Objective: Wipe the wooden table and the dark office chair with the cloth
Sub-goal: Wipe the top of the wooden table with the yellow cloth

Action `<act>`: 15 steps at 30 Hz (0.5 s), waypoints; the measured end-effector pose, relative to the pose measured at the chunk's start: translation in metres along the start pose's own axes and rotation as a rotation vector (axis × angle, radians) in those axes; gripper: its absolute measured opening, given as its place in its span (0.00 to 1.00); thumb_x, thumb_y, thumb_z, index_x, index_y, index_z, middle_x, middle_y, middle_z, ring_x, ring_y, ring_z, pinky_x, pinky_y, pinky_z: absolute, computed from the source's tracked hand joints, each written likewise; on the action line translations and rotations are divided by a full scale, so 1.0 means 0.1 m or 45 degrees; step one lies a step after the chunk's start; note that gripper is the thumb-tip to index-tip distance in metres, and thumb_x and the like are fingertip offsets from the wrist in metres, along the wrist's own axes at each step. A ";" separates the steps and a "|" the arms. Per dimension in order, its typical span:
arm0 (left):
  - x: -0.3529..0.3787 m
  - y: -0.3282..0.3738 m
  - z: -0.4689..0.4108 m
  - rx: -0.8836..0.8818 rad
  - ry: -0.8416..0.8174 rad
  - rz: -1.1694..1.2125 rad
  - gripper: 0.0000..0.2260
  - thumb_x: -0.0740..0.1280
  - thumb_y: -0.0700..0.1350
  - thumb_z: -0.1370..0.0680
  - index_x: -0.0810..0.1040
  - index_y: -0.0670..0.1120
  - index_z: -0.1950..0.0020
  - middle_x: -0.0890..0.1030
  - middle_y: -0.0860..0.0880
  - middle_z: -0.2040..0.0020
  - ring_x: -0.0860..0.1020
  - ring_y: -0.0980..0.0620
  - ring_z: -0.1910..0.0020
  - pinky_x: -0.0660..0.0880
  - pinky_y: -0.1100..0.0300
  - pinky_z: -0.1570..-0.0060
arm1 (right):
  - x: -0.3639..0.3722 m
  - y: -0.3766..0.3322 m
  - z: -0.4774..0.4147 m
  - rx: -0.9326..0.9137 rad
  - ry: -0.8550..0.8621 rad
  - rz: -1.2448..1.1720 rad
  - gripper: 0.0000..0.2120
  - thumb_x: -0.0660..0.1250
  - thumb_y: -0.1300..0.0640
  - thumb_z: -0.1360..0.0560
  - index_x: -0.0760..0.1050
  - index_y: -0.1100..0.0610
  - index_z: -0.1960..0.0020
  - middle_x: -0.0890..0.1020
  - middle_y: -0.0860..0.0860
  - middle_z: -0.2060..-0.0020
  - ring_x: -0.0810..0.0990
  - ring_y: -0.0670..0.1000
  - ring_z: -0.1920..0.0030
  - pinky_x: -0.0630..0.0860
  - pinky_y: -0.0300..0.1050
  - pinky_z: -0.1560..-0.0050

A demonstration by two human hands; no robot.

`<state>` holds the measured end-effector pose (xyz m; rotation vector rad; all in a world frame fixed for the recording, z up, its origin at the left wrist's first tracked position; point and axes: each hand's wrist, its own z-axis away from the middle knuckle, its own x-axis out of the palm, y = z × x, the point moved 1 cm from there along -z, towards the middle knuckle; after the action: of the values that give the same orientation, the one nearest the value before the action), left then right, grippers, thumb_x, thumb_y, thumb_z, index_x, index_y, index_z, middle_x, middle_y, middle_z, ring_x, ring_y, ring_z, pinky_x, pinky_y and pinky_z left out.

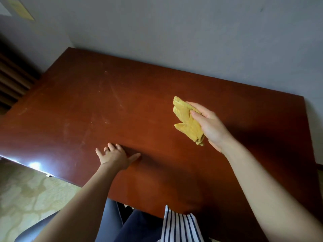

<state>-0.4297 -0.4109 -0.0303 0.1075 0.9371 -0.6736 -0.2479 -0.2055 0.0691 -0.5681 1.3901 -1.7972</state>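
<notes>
A reddish-brown wooden table point(139, 95) fills most of the view, with faint dusty streaks on its left half. My right hand point(209, 126) holds a bunched yellow cloth point(187, 119) just above the table's right side. Flat on the tabletop near the front edge rests my left hand point(115, 156), fingers spread and empty. A dark grey office chair point(111, 217) shows partly below the table's front edge, under my legs.
A grey wall point(192, 32) runs behind the table. Patterned beige floor point(26, 198) lies at the lower left. A dark slatted panel point(12, 79) stands at the left. A striped white-and-blue garment point(180, 226) hangs at the bottom.
</notes>
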 end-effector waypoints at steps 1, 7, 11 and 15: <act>-0.04 0.02 -0.01 0.013 0.009 0.019 0.44 0.48 0.74 0.29 0.56 0.43 0.24 0.55 0.41 0.24 0.55 0.40 0.26 0.44 0.36 0.29 | 0.01 0.00 -0.03 0.004 -0.002 -0.004 0.16 0.54 0.55 0.17 0.70 0.45 0.32 0.77 0.45 0.37 0.78 0.45 0.41 0.74 0.29 0.62; -0.17 0.13 -0.09 0.328 0.183 0.129 0.32 0.54 0.65 0.22 0.58 0.47 0.25 0.54 0.48 0.23 0.50 0.45 0.24 0.43 0.38 0.29 | 0.28 0.15 -0.26 0.103 0.020 -0.054 0.15 0.54 0.56 0.17 0.72 0.42 0.36 0.79 0.42 0.41 0.80 0.41 0.46 0.75 0.30 0.62; -0.12 0.25 -0.13 0.624 0.178 0.084 0.36 0.56 0.63 0.22 0.47 0.46 0.22 0.45 0.48 0.21 0.44 0.49 0.23 0.41 0.42 0.28 | 0.53 0.47 -0.27 0.199 0.227 -0.026 0.16 0.55 0.57 0.17 0.72 0.48 0.32 0.77 0.44 0.39 0.76 0.36 0.47 0.73 0.24 0.59; -0.02 0.23 -0.24 0.769 0.116 -0.121 0.44 0.57 0.68 0.26 0.38 0.46 0.23 0.36 0.47 0.23 0.36 0.48 0.24 0.38 0.43 0.28 | 0.82 0.90 -0.07 0.370 0.508 -0.142 0.16 0.57 0.56 0.18 0.72 0.49 0.32 0.76 0.48 0.36 0.76 0.44 0.41 0.74 0.39 0.40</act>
<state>-0.4338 -0.3827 -0.0483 0.6360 0.8031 -1.0320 -0.2742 -0.2759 -0.0274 -0.1382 1.3321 -2.2420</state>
